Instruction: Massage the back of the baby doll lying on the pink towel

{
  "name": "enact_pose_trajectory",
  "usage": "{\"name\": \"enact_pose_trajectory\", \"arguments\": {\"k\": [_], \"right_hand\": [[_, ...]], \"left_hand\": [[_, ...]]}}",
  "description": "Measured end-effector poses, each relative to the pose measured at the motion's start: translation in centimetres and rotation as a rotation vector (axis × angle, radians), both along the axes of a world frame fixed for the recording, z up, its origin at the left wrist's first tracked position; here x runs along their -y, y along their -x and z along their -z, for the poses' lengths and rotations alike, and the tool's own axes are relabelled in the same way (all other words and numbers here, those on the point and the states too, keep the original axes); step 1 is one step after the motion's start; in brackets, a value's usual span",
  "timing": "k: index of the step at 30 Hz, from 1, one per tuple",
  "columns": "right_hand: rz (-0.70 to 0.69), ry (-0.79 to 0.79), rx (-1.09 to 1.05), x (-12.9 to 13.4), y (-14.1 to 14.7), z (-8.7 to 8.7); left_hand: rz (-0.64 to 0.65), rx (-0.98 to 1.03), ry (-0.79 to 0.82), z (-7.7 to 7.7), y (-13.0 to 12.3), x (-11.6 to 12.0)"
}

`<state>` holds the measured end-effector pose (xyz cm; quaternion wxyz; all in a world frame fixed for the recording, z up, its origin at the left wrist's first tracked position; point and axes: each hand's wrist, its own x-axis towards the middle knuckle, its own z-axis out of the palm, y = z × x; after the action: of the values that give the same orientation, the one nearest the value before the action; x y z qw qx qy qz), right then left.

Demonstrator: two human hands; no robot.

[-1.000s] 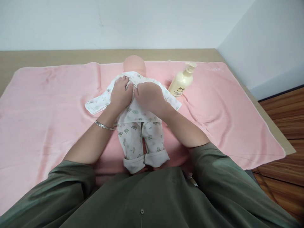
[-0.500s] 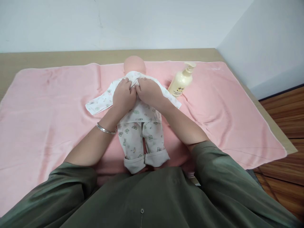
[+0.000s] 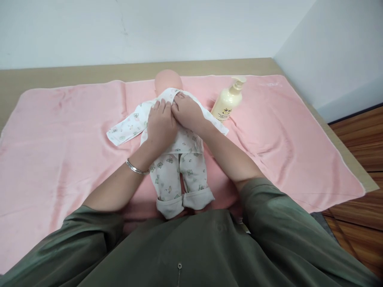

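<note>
A baby doll lies on the pink cloth with its bald head [image 3: 168, 81] away from me. It wears a white printed shirt [image 3: 187, 143] and matching trousers [image 3: 167, 177] with turned-up cuffs. My left hand [image 3: 163, 121] rests on the upper part of the shirt, its fingers stretched forward and fairly flat. Beside it, nearly touching, my right hand [image 3: 188, 113] has its fingers bent on the shirt's front edge just below the neck, gripping the fabric there. Both hands cover the middle of the shirt, so any fastening is hidden.
A cream pump bottle [image 3: 228, 101] leans to the right beside the doll's sleeve. The pink cloth [image 3: 74, 131] has wrinkles and spreads over a light wooden table [image 3: 89, 73]. A white wall stands behind, and brown wooden panelling [image 3: 359, 135] is at the right.
My left hand has gone from bunched fingers to a flatter, straighter pose and shifted slightly right. My right hand's fingers have moved a little up toward the collar.
</note>
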<state>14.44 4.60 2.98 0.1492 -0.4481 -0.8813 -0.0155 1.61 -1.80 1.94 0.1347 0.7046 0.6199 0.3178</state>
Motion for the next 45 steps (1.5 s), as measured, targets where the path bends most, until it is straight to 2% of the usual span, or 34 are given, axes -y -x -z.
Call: {"name": "enact_pose_trajectory", "arguments": {"k": [2, 5, 8, 11, 13, 20, 26, 31, 37, 40, 45], "right_hand": [[-0.025, 0.028, 0.104, 0.2, 0.1, -0.3], [0.052, 0.045, 0.08, 2.2, 0.6, -0.9], [0.166, 0.067, 0.036, 4.9, 1.7, -1.5], [0.2, 0.099, 0.044, 6.5, 2.5, -1.6], [0.189, 0.118, 0.005, 6.2, 2.6, -1.6], [0.224, 0.281, -0.12, 2.3, 1.7, -0.8], [0.212, 0.227, -0.158, 2.6, 1.8, -0.2], [0.196, 0.199, -0.136, 2.5, 1.5, -0.1], [0.032, 0.222, -0.003, 1.2, 0.0, -1.2], [0.078, 0.189, 0.01, 2.6, 0.4, -1.7], [0.178, 0.118, 0.053, 7.0, 2.5, -1.9]], "left_hand": [[0.014, 0.003, 0.015, -0.5, -0.1, 0.1], [0.002, 0.047, 0.073, -0.6, 0.9, -0.9], [-0.069, 0.109, 0.118, 0.0, 2.2, -2.5], [-0.11, 0.156, 0.112, 0.7, 2.8, -3.2], [-0.111, 0.174, 0.093, 1.1, 2.8, -3.3], [-0.113, 0.228, 0.052, 1.9, 2.6, -3.4], [-0.13, 0.164, 0.029, 2.0, 2.4, -3.3], [-0.115, 0.124, 0.004, 1.2, 1.9, -2.4], [-0.005, 0.003, -0.03, -0.5, 0.9, -0.9], [-0.013, 0.033, 0.031, -0.4, 1.5, -1.5], [-0.03, 0.066, 0.096, 0.7, 3.3, -3.6]]}}
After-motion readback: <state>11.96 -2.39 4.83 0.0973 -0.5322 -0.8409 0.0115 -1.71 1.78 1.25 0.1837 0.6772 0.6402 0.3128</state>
